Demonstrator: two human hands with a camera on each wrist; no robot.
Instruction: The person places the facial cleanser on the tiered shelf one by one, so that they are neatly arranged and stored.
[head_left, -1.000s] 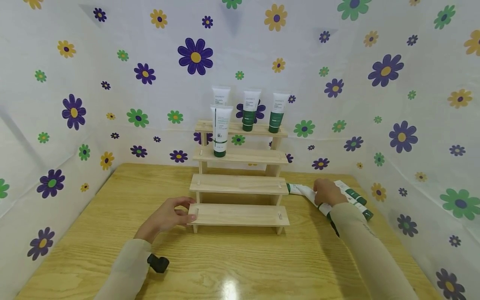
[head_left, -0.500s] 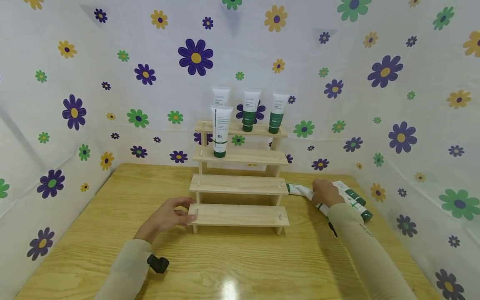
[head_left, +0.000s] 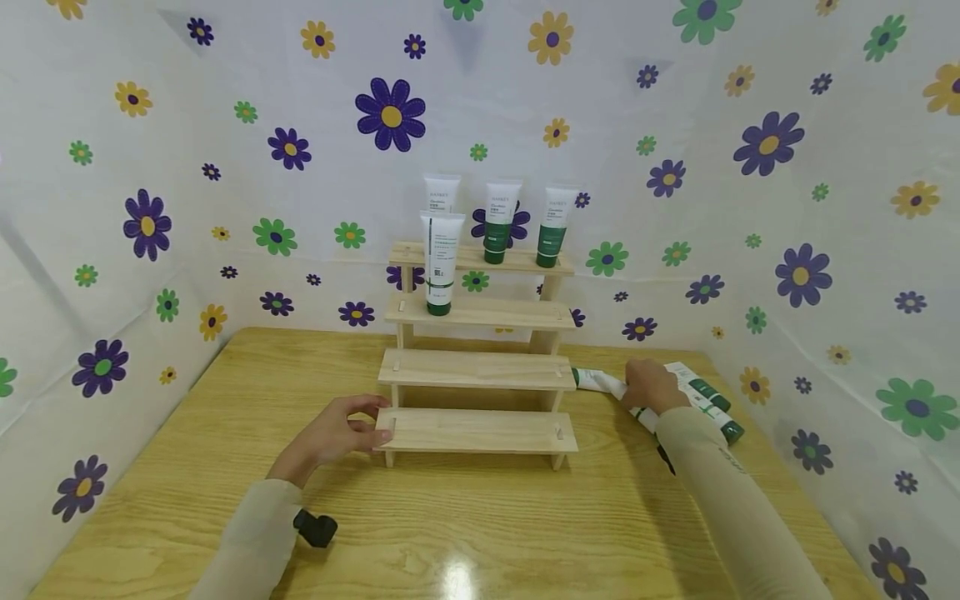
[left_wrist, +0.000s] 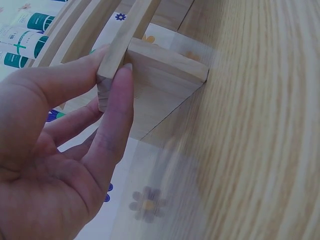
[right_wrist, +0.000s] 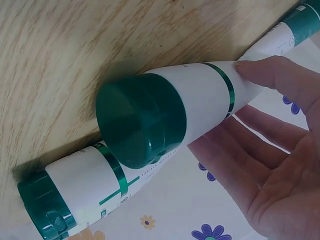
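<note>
While your left hand (head_left: 330, 433) pinches the rack (head_left: 476, 368), your right hand (head_left: 651, 385) grips a tube (right_wrist: 200, 100), probably light, soft and slick, best held near its cap (right_wrist: 140, 120).

White tubes (right_wrist: 202, 100), green caps (right_wrist: 135, 120); pale-wood stand (head_left: 476, 429); white backdrop (head_left: 480, 92), purple, yellow, green flowers (head_left: 391, 115).

Head cam: high on near side, faces forward-down across worktop (head_left: 450, 525). Left wrist cam: close on stand (left_wrist: 150, 82), left end. Right wrist cam: close on tubes (right_wrist: 200, 102), right side. Head view shares both spots.
</note>
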